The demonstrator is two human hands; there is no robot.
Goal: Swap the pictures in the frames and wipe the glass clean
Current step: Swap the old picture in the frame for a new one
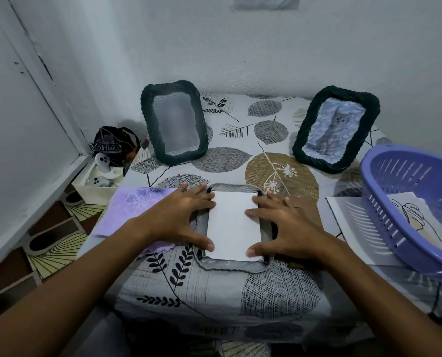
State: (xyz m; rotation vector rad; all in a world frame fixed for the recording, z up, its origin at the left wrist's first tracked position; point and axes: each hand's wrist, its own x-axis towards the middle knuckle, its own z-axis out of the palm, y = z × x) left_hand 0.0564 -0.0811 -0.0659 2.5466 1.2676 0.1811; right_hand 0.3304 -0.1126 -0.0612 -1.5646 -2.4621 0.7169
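A clear ribbed frame (230, 266) lies face down on the table in front of me, with a white picture back (234, 225) set in its opening. My left hand (181, 220) presses the sheet's left edge with spread fingers, thumb at the near left corner. My right hand (287, 228) presses the right edge the same way. Two dark wavy frames stand at the back: the left frame (174, 124) shows only grey glass, the right frame (336, 128) holds a bluish cat picture. A purple cloth (134, 202) lies under my left wrist.
A purple plastic basket (418, 202) sits at the right over a line-drawing print (348, 220). A brown backing board (310, 210) lies under my right hand. Off the table's left edge, a white box (98, 176) with small items stands on the floor by the wall.
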